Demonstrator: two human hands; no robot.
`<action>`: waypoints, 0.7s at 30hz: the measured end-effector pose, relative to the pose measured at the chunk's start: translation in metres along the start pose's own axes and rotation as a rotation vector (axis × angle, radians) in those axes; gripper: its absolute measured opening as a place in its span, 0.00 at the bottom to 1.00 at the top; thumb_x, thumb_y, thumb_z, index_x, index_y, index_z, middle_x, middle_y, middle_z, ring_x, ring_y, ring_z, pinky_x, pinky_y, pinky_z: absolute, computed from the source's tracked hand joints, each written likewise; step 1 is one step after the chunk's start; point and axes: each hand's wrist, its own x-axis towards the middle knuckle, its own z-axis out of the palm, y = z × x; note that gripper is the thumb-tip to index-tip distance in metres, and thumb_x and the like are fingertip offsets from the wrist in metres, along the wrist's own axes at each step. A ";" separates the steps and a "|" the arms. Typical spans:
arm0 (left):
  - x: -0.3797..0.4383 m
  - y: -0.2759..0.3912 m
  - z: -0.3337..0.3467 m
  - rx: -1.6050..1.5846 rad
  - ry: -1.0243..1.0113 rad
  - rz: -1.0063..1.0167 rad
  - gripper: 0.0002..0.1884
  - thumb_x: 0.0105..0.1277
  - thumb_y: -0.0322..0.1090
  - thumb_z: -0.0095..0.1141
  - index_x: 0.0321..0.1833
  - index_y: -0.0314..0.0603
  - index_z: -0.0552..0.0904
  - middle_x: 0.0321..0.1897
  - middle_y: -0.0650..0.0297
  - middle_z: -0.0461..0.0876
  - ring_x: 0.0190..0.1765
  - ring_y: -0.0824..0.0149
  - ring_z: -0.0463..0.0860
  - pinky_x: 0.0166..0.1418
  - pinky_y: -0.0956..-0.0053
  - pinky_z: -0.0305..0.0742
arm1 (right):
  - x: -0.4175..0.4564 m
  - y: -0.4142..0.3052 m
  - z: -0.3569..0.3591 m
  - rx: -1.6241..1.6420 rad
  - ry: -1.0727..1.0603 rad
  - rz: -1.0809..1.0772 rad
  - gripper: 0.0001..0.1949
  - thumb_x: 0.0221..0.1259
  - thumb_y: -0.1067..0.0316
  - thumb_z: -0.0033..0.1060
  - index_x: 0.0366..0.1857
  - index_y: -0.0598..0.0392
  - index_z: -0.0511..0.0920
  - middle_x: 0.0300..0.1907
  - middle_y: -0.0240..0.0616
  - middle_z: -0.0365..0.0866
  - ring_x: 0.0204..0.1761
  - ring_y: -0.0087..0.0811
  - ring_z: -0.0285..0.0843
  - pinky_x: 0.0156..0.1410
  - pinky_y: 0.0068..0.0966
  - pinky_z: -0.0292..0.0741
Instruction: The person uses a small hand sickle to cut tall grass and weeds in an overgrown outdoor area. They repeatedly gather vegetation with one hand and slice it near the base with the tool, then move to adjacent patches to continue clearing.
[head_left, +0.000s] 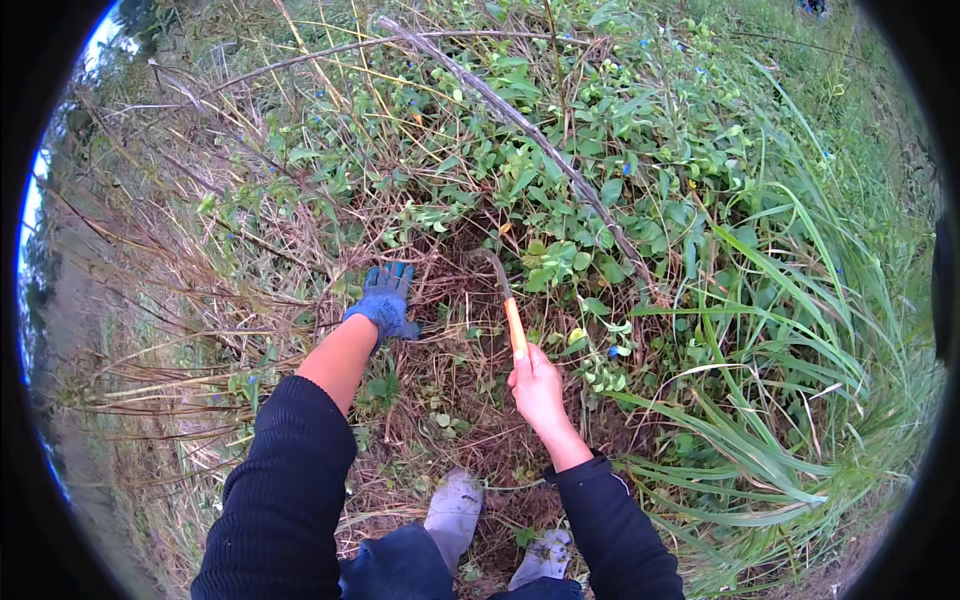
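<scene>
My left hand, in a blue knitted work glove, is spread over dry stems with its fingers apart and nothing held. My bare right hand grips the orange handle of a sickle. Its dark curved blade points away from me, and the tip is partly lost among brown stalks. Between glove and blade lies a tangle of dry stems. Leafy green vines with small blue flowers grow just beyond and to the right of the blade.
A long grey dead branch slants across the vines ahead. Tall grass blades arch in from the right. Thin dry stalks stick out on the left. Below, my grey boots stand on ground littered with cut stems.
</scene>
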 end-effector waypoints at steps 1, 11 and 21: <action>-0.004 0.001 0.008 0.033 0.029 0.017 0.57 0.47 0.57 0.60 0.73 0.39 0.40 0.73 0.47 0.39 0.74 0.49 0.42 0.75 0.57 0.35 | 0.005 -0.005 0.006 0.011 -0.002 0.005 0.15 0.69 0.57 0.42 0.45 0.56 0.73 0.17 0.33 0.72 0.21 0.25 0.73 0.29 0.26 0.70; 0.076 0.027 0.005 0.438 0.256 0.144 0.35 0.61 0.36 0.44 0.72 0.44 0.50 0.74 0.59 0.45 0.75 0.60 0.43 0.75 0.57 0.29 | 0.056 0.010 0.051 -0.229 -0.069 -0.048 0.12 0.68 0.58 0.42 0.41 0.56 0.72 0.25 0.50 0.77 0.29 0.52 0.77 0.37 0.44 0.72; 0.051 0.050 0.018 0.054 0.085 -0.048 0.23 0.63 0.35 0.45 0.62 0.45 0.67 0.62 0.52 0.67 0.43 0.56 0.82 0.40 0.54 0.77 | 0.051 -0.012 0.037 -0.086 0.062 -0.035 0.14 0.68 0.58 0.40 0.43 0.56 0.73 0.23 0.51 0.77 0.27 0.50 0.78 0.34 0.40 0.72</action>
